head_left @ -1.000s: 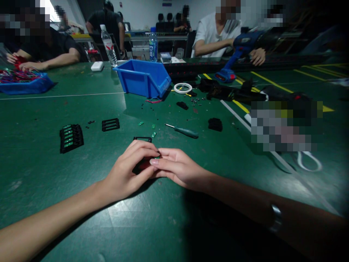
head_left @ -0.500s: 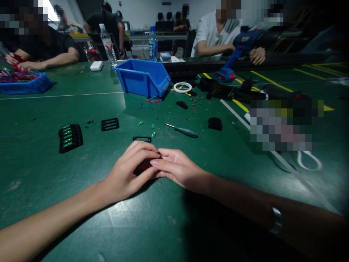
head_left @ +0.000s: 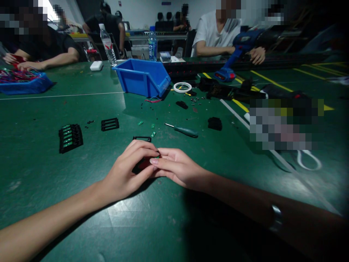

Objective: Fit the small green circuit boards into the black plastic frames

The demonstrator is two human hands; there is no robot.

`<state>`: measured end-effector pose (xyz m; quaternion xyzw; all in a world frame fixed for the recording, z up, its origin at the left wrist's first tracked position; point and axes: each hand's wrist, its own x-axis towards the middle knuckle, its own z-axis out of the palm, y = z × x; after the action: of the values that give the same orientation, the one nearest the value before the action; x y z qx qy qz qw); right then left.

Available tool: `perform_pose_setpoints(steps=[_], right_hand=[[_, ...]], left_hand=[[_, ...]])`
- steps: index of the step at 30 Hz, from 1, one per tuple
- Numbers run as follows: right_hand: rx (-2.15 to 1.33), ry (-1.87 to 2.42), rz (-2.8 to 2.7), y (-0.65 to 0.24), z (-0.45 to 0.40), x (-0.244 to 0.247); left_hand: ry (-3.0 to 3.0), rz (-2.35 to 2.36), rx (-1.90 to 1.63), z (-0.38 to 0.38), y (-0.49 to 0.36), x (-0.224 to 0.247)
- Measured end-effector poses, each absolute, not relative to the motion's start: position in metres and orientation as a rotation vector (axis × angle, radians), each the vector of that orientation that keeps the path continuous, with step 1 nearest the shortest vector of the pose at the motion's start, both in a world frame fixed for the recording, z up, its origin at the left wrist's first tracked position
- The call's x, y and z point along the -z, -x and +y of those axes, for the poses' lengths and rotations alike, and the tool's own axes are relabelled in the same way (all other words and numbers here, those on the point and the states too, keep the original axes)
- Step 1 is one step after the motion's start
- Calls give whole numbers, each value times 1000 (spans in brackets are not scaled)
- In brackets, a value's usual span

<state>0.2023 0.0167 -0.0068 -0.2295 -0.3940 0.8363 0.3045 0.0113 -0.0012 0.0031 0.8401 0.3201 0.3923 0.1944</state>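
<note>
The left hand (head_left: pixel 127 169) curls over a small dark part (head_left: pixel 143 164) from the left, its fingers bent and thumb pressed in on the near side. The right hand (head_left: pixel 180 167) meets it from the right, gripping the part's right end with thumb and fingers. The part thus lies between the two hands, low over the worktop (head_left: pixel 131 225); fingers cover most of it, so its long axis, apparently left to right, is hard to confirm. A sliver of green shows at the meeting fingertips.

Just beyond the left hand's knuckles lies a black rectangular frame (head_left: pixel 142 138), its long side running left to right. To its right and farther off, loose green circuit boards (head_left: pixel 153 134) lie straight on the far side of the joined fingertips. The green-handled screwdriver (head_left: pixel 186 131) is nearer the right hand, its shaft pointing left and slightly far. A black holder with green boards (head_left: pixel 71 138) sits well apart, to the left.
</note>
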Motion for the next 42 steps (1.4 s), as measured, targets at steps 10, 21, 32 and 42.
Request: perform_pose_setpoints(steps=[10,21,32,42], right_hand=[[-2266,569,-1031,-207,22,9],[-2287,576,-1078,-209,22,9],[-2279,578,-1069,-209,21,8],[-2293,589,-1018,-208,21,3]], left_hand=[[-2325,903,-1138,0,-11,-2],[-2343,886,-1131,0,-11,-2],[-2327,886,-1146,0,-11,-2],[-2316,886,-1125,0,-11,-3]])
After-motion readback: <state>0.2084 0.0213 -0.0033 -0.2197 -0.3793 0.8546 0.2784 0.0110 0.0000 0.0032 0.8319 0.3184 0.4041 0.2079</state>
